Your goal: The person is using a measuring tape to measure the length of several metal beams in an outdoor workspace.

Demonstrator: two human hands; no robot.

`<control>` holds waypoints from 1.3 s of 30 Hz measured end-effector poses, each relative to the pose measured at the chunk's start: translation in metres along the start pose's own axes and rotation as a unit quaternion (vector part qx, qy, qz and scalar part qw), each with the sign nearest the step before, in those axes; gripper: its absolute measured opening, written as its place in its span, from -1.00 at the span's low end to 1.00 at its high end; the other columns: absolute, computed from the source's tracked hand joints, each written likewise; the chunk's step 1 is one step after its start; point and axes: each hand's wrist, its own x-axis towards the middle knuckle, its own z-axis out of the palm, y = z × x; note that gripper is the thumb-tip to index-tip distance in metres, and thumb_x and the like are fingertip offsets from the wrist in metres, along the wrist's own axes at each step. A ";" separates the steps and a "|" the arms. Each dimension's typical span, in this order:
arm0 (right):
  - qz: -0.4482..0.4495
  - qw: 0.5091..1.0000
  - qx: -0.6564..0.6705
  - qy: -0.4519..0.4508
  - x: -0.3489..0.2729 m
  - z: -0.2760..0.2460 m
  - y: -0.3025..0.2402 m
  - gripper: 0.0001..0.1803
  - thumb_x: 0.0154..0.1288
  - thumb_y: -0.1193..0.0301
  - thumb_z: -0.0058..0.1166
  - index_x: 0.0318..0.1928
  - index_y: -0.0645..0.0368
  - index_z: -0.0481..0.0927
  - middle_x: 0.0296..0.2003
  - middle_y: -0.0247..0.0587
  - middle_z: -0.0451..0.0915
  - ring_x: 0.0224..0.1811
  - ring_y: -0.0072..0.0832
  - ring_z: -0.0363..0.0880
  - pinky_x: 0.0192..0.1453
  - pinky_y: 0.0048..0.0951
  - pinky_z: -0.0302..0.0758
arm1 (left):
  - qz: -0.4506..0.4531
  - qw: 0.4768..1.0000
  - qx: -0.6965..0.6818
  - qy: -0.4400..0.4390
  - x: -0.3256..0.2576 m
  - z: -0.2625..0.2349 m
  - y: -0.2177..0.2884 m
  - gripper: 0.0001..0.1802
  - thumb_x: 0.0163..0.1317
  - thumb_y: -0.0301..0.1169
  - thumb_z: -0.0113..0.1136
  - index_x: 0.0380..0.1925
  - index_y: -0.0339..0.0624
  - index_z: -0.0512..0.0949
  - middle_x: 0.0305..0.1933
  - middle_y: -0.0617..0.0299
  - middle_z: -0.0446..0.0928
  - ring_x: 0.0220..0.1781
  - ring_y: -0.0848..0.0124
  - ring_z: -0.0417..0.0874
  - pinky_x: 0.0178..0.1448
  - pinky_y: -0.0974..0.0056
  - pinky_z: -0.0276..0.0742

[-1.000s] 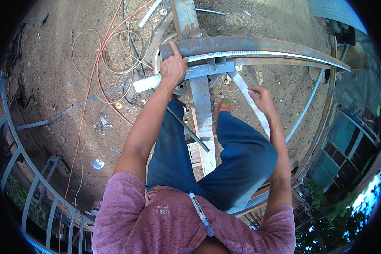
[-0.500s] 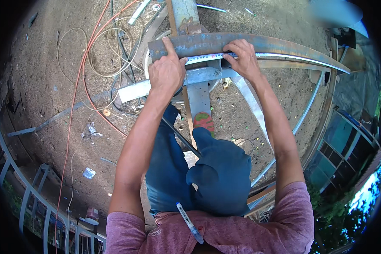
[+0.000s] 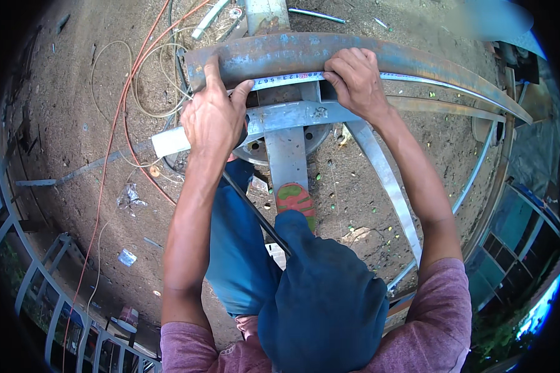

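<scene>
A long, curved, rusty steel bar (image 3: 280, 56) with blue-grey patches lies across the upper middle. Along its near edge runs a white tape measure blade (image 3: 286, 79). My left hand (image 3: 214, 118) is at the bar's left end, index finger pressed to the steel and thumb stretched to the tape. Its other fingers are curled round a dark object, seemingly the tape case, mostly hidden under the palm. My right hand (image 3: 359, 84) is closed at the bar's near edge, fingers over the top and thumb below, pinching the tape against it.
Below the bar lies a grey metal frame piece (image 3: 292, 115), crossing an upright beam (image 3: 284, 158) under my shoe (image 3: 295, 202). A curved metal strip (image 3: 386, 180) bends toward me. Orange hose (image 3: 126, 112) and loose cable (image 3: 93, 78) lie on the dirt at left.
My left hand has slid left and slightly nearer along the bar, its thumb spreading. My right hand stays on the tape. The view has shifted, and my blue-clad knee is larger in it.
</scene>
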 end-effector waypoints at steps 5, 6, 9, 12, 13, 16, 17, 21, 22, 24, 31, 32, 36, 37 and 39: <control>-0.020 0.998 0.047 0.045 0.005 0.009 -0.008 -0.89 0.16 0.46 0.26 -0.32 0.13 0.58 -0.37 -0.32 0.53 -0.26 -0.34 0.51 -0.05 -0.31 0.31 | -0.069 0.996 0.043 -0.026 -0.003 -0.018 0.006 -0.22 0.20 0.19 0.25 0.20 -0.16 0.37 -0.35 -0.13 0.69 -0.18 -0.09 0.73 -0.03 -0.06 0.56; -0.019 0.997 0.049 0.055 0.006 0.007 -0.005 -0.89 0.16 0.46 0.26 -0.32 0.13 0.58 -0.37 -0.32 0.53 -0.26 -0.34 0.51 -0.05 -0.31 0.31 | -0.068 0.995 0.062 -0.038 0.000 -0.022 0.008 -0.22 0.19 0.21 0.24 0.17 -0.16 0.38 -0.35 -0.14 0.69 -0.17 -0.11 0.72 -0.03 -0.07 0.55; -0.012 0.998 0.028 0.050 -0.004 -0.007 0.009 -0.89 0.14 0.46 0.26 -0.32 0.11 0.60 -0.37 -0.33 0.53 -0.28 -0.35 0.50 -0.06 -0.31 0.30 | 0.001 0.996 0.087 -0.023 0.003 -0.020 0.023 -0.35 0.25 0.14 0.21 0.00 -0.23 0.42 -0.40 -0.15 0.67 -0.26 -0.14 0.71 -0.07 -0.07 0.57; -0.016 0.997 0.032 0.066 -0.021 -0.008 0.021 -0.91 0.11 0.46 0.25 -0.35 0.07 0.61 -0.39 -0.38 0.51 -0.28 -0.39 0.49 -0.10 -0.30 0.28 | 0.020 0.993 0.081 -0.082 0.008 -0.008 0.040 -0.46 0.30 0.09 0.17 -0.20 -0.25 0.54 -0.47 -0.05 0.66 -0.33 -0.07 0.71 -0.16 -0.04 0.56; -0.017 0.995 0.044 0.088 -0.023 -0.002 0.022 -0.94 0.10 0.44 0.20 -0.41 0.05 0.57 -0.43 -0.38 0.46 -0.29 -0.40 0.48 -0.10 -0.31 0.29 | -0.016 0.994 0.020 -0.101 0.006 -0.005 0.043 -0.53 0.33 0.01 0.17 -0.29 -0.24 0.59 -0.56 0.04 0.63 -0.45 0.05 0.71 -0.24 0.01 0.55; -0.033 0.988 0.056 0.141 -0.004 0.018 0.004 -0.88 0.00 0.42 0.13 -0.58 0.00 0.45 -0.49 -0.40 0.39 -0.32 -0.42 0.46 -0.14 -0.30 0.27 | -0.044 0.994 -0.061 -0.084 -0.007 -0.026 0.039 -0.51 0.43 -0.02 0.08 -0.28 -0.33 0.57 -0.69 0.05 0.53 -0.76 0.28 0.59 -0.53 0.13 0.44; -0.037 0.988 0.067 0.133 -0.003 0.018 0.003 -0.89 -0.03 0.41 0.12 -0.59 0.00 0.45 -0.49 -0.41 0.40 -0.31 -0.41 0.46 -0.13 -0.28 0.26 | -0.026 0.997 -0.014 -0.076 -0.008 -0.031 0.038 -0.47 0.42 0.00 0.09 -0.32 -0.37 0.54 -0.66 0.00 0.51 -0.72 0.23 0.58 -0.51 0.08 0.40; -0.027 0.987 0.063 0.144 -0.021 0.007 0.015 -0.89 -0.05 0.39 0.15 -0.57 0.02 0.47 -0.47 -0.37 0.42 -0.27 -0.38 0.47 -0.08 -0.24 0.27 | 0.028 0.998 0.012 -0.062 0.002 -0.005 0.026 -0.44 0.39 0.02 0.13 -0.43 -0.36 0.50 -0.68 0.01 0.47 -0.66 0.15 0.51 -0.45 0.01 0.33; -0.027 0.987 0.060 0.144 -0.024 0.003 0.016 -0.89 -0.06 0.39 0.15 -0.56 0.02 0.48 -0.47 -0.36 0.42 -0.27 -0.38 0.47 -0.08 -0.24 0.27 | 0.044 0.997 0.013 -0.061 0.001 -0.006 0.034 -0.44 0.39 0.02 0.13 -0.43 -0.36 0.50 -0.68 0.01 0.47 -0.65 0.14 0.52 -0.45 0.01 0.34; -0.022 0.988 0.065 0.138 -0.025 0.002 0.016 -0.90 -0.06 0.40 0.16 -0.55 0.03 0.48 -0.46 -0.35 0.42 -0.26 -0.37 0.47 -0.07 -0.23 0.27 | 0.041 0.996 -0.002 -0.082 0.003 -0.011 0.040 -0.45 0.40 0.03 0.11 -0.31 -0.36 0.57 -0.63 -0.03 0.53 -0.63 0.14 0.57 -0.42 0.02 0.38; 0.075 0.949 0.066 0.299 -0.043 -0.036 0.022 -0.85 0.07 0.39 0.28 -0.39 0.14 0.59 -0.32 -0.27 0.51 -0.06 -0.26 0.50 0.16 -0.10 0.31 | 0.039 0.991 0.035 -0.123 0.010 -0.019 0.040 -0.48 0.40 -0.03 0.12 -0.19 -0.38 0.64 -0.51 -0.07 0.62 -0.56 0.11 0.62 -0.36 0.03 0.44; 0.136 0.932 0.047 0.331 -0.056 -0.048 0.027 -0.84 0.06 0.43 0.29 -0.34 0.16 0.61 -0.27 -0.25 0.54 -0.04 -0.23 0.51 0.15 -0.12 0.33 | 0.035 0.990 0.027 -0.133 0.008 -0.022 0.046 -0.49 0.40 -0.05 0.12 -0.18 -0.40 0.63 -0.50 -0.08 0.63 -0.53 0.09 0.63 -0.34 0.02 0.44; 0.369 0.774 -0.068 0.510 -0.120 -0.073 0.065 -0.84 0.10 0.56 0.25 -0.26 0.23 0.64 -0.23 -0.11 0.61 -0.09 -0.09 0.54 0.05 -0.16 0.44 | 0.038 0.991 0.019 -0.126 0.007 -0.026 0.051 -0.51 0.39 -0.08 0.13 -0.18 -0.41 0.62 -0.47 -0.12 0.63 -0.48 0.05 0.62 -0.30 0.00 0.43; 0.441 0.710 -0.069 0.545 -0.140 -0.072 0.079 -0.82 0.17 0.55 0.22 -0.19 0.25 0.62 -0.23 -0.11 0.61 -0.09 -0.20 0.55 0.01 -0.21 0.48 | 0.058 0.989 0.033 -0.133 0.009 -0.024 0.048 -0.51 0.39 -0.07 0.13 -0.19 -0.41 0.62 -0.45 -0.12 0.63 -0.46 0.05 0.62 -0.28 0.00 0.44; 0.549 0.587 0.114 0.584 -0.170 -0.069 0.117 -0.72 0.37 0.40 0.15 0.03 0.23 0.52 -0.28 -0.23 0.60 -0.22 -0.51 0.59 -0.11 -0.39 0.54 | 0.083 0.986 0.048 -0.138 0.014 -0.022 0.041 -0.51 0.39 -0.07 0.13 -0.20 -0.41 0.62 -0.43 -0.13 0.64 -0.44 0.04 0.62 -0.25 -0.01 0.44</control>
